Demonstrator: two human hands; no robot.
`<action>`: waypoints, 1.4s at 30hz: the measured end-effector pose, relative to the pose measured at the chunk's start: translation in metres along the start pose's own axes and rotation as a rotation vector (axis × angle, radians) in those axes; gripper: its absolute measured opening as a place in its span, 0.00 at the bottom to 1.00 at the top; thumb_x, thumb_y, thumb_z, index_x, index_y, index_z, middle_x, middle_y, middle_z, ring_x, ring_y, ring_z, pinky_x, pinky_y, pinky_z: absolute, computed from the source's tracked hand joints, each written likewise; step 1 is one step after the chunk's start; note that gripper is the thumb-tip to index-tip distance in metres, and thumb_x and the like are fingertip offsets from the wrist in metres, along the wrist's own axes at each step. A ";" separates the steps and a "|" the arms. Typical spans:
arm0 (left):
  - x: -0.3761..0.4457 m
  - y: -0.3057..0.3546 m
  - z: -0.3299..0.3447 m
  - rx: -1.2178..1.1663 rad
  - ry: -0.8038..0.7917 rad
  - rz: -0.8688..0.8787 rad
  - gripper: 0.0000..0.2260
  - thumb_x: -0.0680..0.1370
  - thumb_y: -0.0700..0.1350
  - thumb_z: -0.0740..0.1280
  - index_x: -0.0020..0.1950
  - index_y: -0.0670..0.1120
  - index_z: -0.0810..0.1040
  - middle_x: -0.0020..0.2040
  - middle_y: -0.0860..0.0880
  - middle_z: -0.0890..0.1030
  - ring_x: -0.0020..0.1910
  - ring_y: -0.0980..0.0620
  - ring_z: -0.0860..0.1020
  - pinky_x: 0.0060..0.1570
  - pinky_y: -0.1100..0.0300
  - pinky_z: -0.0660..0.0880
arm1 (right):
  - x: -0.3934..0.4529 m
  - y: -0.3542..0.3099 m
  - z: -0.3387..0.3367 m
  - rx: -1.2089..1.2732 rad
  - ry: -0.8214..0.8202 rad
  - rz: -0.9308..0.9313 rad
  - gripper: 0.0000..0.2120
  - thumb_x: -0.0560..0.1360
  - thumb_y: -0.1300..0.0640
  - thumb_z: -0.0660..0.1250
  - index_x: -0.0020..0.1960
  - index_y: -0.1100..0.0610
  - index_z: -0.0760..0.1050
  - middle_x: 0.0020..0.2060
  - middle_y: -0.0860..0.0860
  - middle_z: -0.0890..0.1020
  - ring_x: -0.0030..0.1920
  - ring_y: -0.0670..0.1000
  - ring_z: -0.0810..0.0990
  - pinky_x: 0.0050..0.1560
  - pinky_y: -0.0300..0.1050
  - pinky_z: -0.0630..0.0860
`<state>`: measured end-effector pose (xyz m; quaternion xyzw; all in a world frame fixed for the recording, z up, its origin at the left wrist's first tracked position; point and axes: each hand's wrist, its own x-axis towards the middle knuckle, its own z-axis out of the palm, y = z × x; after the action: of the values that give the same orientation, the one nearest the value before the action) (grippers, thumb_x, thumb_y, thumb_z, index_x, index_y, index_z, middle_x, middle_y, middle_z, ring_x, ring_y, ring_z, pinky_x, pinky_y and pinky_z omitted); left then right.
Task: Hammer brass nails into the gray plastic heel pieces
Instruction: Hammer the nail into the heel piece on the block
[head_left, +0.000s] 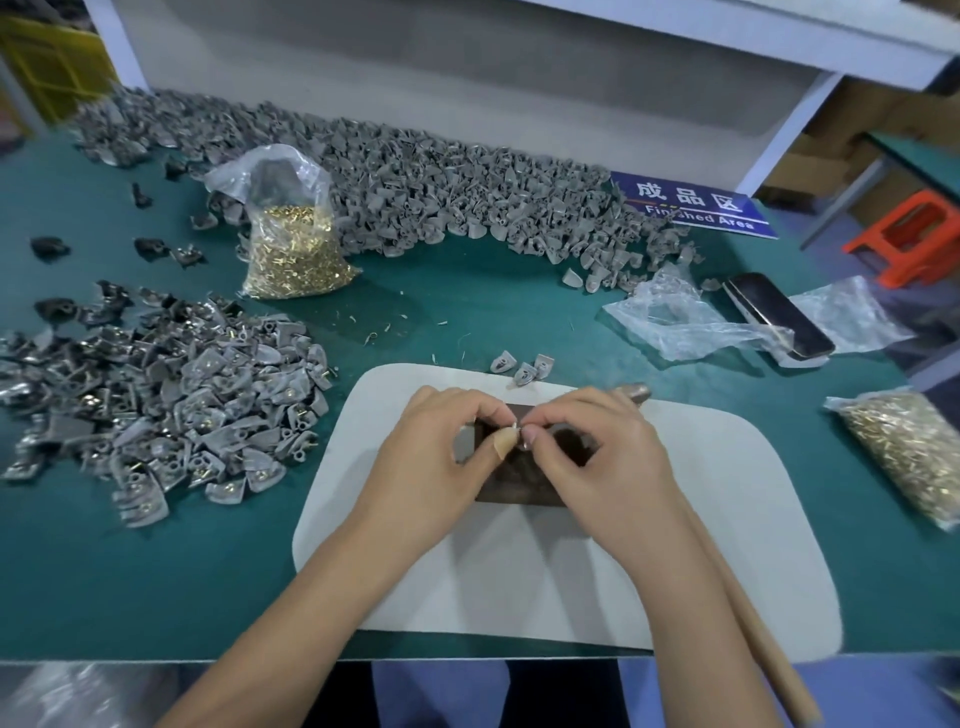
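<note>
Both my hands meet over a dark metal block (519, 488) on a white mat (675, 519). My left hand (436, 457) and my right hand (597, 457) pinch a small brass nail (515, 427) between their fingertips; whatever lies under it is hidden by my fingers. A wooden hammer handle (769, 649) runs under my right forearm, its head (638, 393) lying past my right hand. Three gray heel pieces (522, 366) lie just beyond the mat. An open bag of brass nails (291, 249) stands at the back left.
A pile of heel pieces with nails (156, 405) lies on the left, a long heap of gray heel pieces (415, 176) along the back. A second nail bag (909, 447), a phone (779, 312), crumpled plastic (685, 317) and a blue sign (696, 202) sit on the right.
</note>
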<state>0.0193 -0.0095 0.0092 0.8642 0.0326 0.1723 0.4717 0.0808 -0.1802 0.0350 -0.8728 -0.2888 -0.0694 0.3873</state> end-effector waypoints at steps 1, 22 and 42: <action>0.000 -0.001 0.000 0.051 -0.002 0.019 0.04 0.78 0.46 0.73 0.49 0.55 0.82 0.47 0.60 0.79 0.52 0.60 0.71 0.52 0.70 0.64 | -0.001 0.001 0.000 0.000 -0.002 -0.004 0.07 0.74 0.59 0.75 0.44 0.47 0.84 0.43 0.41 0.82 0.50 0.50 0.80 0.55 0.55 0.75; 0.000 0.016 -0.011 0.327 -0.007 0.032 0.02 0.78 0.52 0.72 0.48 0.57 0.84 0.45 0.59 0.77 0.52 0.56 0.68 0.42 0.59 0.69 | -0.009 0.001 0.009 0.085 0.029 0.092 0.07 0.74 0.60 0.75 0.41 0.48 0.83 0.40 0.43 0.78 0.43 0.48 0.77 0.43 0.35 0.70; 0.003 0.020 -0.013 0.375 -0.073 0.084 0.04 0.79 0.46 0.70 0.52 0.53 0.83 0.48 0.56 0.79 0.54 0.51 0.69 0.47 0.53 0.73 | 0.009 -0.015 -0.005 -0.229 -0.099 0.074 0.05 0.71 0.55 0.76 0.38 0.46 0.83 0.38 0.42 0.81 0.47 0.50 0.76 0.43 0.50 0.75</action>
<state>0.0158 -0.0094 0.0332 0.9432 0.0109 0.1514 0.2954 0.0802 -0.1717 0.0509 -0.9237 -0.2654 -0.0446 0.2725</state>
